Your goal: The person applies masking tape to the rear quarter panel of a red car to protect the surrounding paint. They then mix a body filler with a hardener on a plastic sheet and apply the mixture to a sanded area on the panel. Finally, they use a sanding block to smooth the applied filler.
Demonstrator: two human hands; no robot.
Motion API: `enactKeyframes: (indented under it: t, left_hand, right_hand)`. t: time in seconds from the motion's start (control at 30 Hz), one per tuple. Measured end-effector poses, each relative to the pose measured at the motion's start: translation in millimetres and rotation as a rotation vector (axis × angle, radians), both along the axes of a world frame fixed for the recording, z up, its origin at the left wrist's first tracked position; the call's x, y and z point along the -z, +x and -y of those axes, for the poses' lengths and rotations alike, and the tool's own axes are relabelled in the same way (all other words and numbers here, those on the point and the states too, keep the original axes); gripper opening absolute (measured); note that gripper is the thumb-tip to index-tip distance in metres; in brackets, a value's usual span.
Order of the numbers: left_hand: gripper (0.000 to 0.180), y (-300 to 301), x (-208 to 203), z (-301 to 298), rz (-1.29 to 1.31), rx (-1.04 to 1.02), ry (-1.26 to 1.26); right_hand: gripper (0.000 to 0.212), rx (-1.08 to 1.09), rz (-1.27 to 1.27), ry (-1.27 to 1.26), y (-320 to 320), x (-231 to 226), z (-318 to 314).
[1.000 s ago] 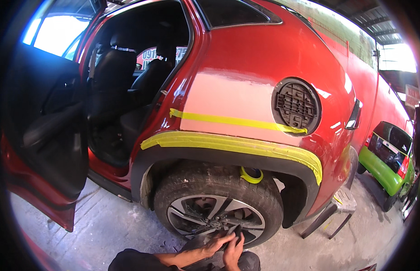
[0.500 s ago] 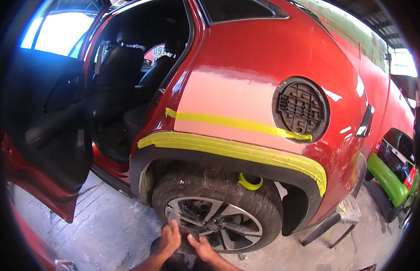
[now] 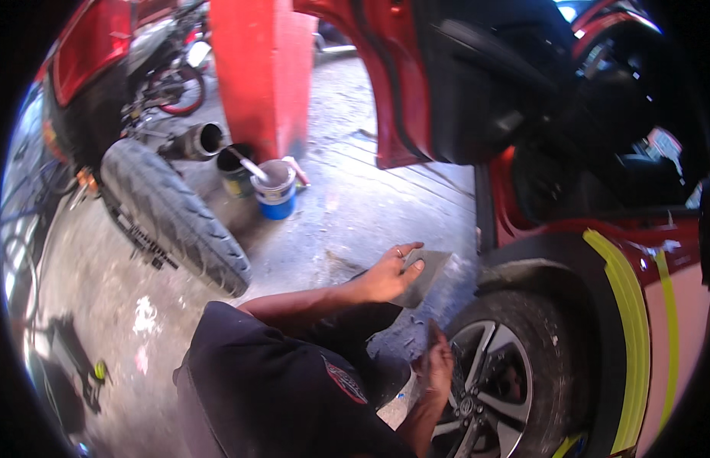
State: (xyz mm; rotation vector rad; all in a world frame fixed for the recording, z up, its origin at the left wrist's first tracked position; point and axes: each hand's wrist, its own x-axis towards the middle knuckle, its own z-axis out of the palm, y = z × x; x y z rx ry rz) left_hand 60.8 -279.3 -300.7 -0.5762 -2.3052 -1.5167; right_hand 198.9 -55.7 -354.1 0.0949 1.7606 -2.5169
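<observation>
My left hand (image 3: 387, 279) pinches a thin grey rectangular sheet (image 3: 426, 281), which looks like sandpaper, with the thumb on top. There is a ring on one of its fingers. Lower and to the right, my right hand (image 3: 439, 368) is raised beside the car's wheel (image 3: 468, 404); its fingers are blurred and partly dark, and whether they hold anything is unclear. The two hands are apart. On the right, yellow masking tape (image 3: 631, 336) runs along the black wheel-arch trim (image 3: 599, 305), and a second yellow strip (image 3: 666, 320) crosses the pale pink panel (image 3: 689, 313).
An open red car door (image 3: 404, 114) stands ahead. A blue-and-white bucket (image 3: 276, 200) with a stick in it, a dark can (image 3: 234, 182) and a red pillar (image 3: 259, 76) are at the far left. Nearer is a motorcycle tyre (image 3: 175, 217) on the concrete floor.
The view has swung left, from the car's rear side to the floor and bucket. My hands, close together before the wheel earlier, are now apart, the left one holding out the grey sheet.
</observation>
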Motion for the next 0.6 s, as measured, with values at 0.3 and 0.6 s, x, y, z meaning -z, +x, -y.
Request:
enactKeyframes:
  t: [0.3,0.6]
  left_hand:
    - [0.065,76.6,50.0,102.9,0.502,0.397,-0.372]
    - [0.037,93.0,-31.6,137.1,0.698,-0.183,1.190]
  right_hand:
    - [0.060,0.011,0.245,-0.058,-62.9,10.0,-40.0]
    - [0.028,0.042,0.145,0.042,-99.8,-16.5,8.0]
